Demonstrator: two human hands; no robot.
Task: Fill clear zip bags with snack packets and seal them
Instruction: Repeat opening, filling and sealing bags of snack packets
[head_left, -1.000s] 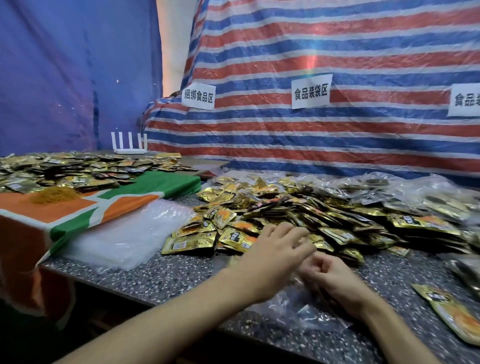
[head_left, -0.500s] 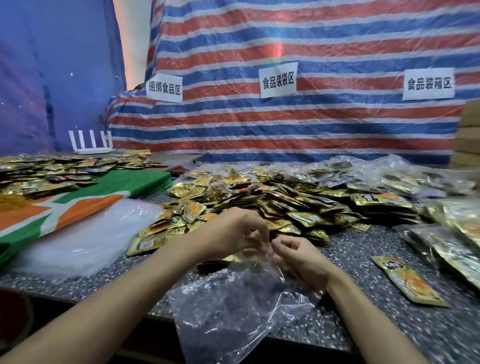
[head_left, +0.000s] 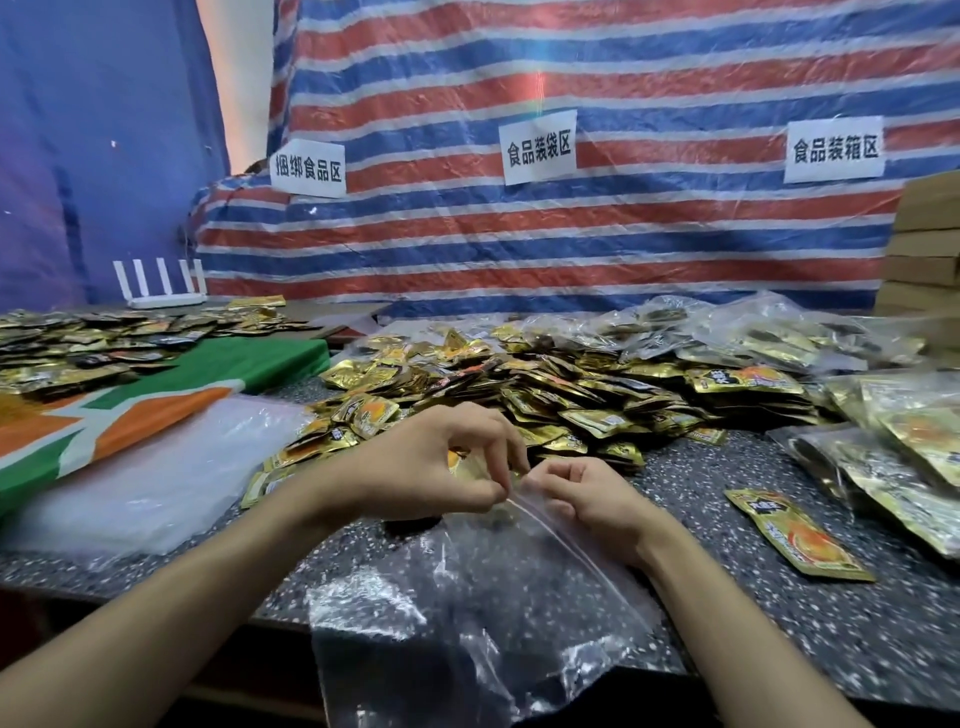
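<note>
A clear zip bag (head_left: 467, 597) hangs over the front edge of the speckled table (head_left: 779, 613). My left hand (head_left: 431, 467) pinches the bag's top edge at its far corner. My right hand (head_left: 587, 499) grips the same zip edge just to the right, fingers curled. The two hands almost touch. A big heap of gold snack packets (head_left: 519, 389) lies right behind them. One loose gold and orange packet (head_left: 795, 535) lies flat to the right of my right wrist. I cannot tell whether the bag holds anything.
A stack of clear empty bags (head_left: 156, 478) lies at the left, beside a green, orange and white cloth (head_left: 156, 400) bearing more packets (head_left: 78, 348). Filled clear bags (head_left: 883, 441) pile up at the right. Cardboard boxes (head_left: 924, 244) stand at the far right before a striped tarp.
The bag has been lifted and drawn toward me over the table edge. Both hands went from lying over it near the heap to pinching its top edge.
</note>
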